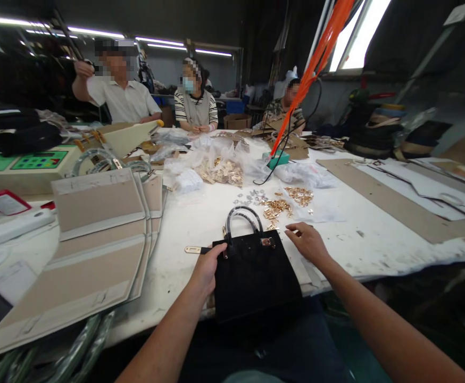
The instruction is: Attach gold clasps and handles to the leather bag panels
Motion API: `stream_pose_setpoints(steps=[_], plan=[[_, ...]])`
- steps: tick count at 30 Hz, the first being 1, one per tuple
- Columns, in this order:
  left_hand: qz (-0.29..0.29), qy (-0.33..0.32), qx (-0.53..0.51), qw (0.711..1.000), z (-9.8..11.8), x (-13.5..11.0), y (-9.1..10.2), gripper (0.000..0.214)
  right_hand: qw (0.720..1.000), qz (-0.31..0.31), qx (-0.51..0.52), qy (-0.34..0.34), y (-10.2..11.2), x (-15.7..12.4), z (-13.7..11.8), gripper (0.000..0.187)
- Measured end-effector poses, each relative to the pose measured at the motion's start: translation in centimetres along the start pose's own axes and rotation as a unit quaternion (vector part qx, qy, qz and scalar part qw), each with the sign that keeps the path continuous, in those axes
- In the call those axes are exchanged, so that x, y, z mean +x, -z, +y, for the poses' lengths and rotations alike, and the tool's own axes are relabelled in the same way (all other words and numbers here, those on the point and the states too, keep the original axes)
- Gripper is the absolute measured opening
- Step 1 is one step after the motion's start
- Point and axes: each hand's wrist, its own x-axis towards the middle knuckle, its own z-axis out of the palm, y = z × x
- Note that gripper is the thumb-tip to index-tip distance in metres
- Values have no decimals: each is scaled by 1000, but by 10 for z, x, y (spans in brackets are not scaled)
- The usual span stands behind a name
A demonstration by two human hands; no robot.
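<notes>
A small black handbag [252, 276] lies flat at the near edge of the white table [200, 218], its curved handle [243, 215] pointing away from me and a gold clasp [267, 242] at its top. My left hand [207, 266] grips the bag's upper left corner, where a short strap with a gold tab [194, 249] sticks out. My right hand [307, 242] rests on the table just right of the bag's top edge, fingers bent and reaching toward the loose gold metal fittings [278, 207].
Beige folded boards [97, 250] are stacked to my left, next to a machine with a green panel [36, 159]. Clear bags of gold hardware [220, 170] sit mid-table. Flat cardboard pieces [396, 202] lie at the right. Three people sit across the table.
</notes>
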Motion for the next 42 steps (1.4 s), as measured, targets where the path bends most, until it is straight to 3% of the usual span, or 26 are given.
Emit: stream_pose_setpoints(steps=[5, 9, 16, 19, 21, 23, 26, 28, 30, 33, 37, 42], plan=[[17, -7, 8, 1000, 1, -2, -2, 15, 996, -70, -21, 59, -17, 10, -13, 26], [-3, -7, 10, 1000, 1, -4, -3, 15, 991, -106, -73, 39, -21, 13, -11, 18], [-10, -23, -1, 1000, -2, -1, -1, 10, 994, -74, -83, -7, -1, 10, -6, 9], [-10, -17, -3, 1000, -4, -1, 0, 14, 997, -24, 42, -63, 14, -3, -17, 22], [-13, -11, -6, 1000, -5, -1, 1, 16, 971, 11, 208, -117, 21, -21, -32, 30], [-14, -3, -10, 1000, -6, 0, 3, 19, 920, 10, 362, -151, 22, -46, -53, 29], [-15, 13, -13, 1000, -6, 1, 4, 20, 852, -82, 487, -172, 7, -82, -89, 27], [-22, 27, -13, 999, -5, 0, 4, 19, 838, -159, 496, -165, -10, -94, -110, 29], [-37, 44, -12, 998, -2, -2, 4, 17, 848, -199, 470, -144, -25, -93, -123, 31], [-65, 65, -20, 996, 2, -5, 2, 15, 882, -198, 414, -108, -34, -73, -125, 34], [-93, 90, -38, 991, 5, -6, 1, 17, 931, -155, 331, -24, -28, -45, -109, 30], [-110, 114, -50, 986, 6, -3, 0, 21, 950, -141, 278, -3, -16, -28, -91, 32]])
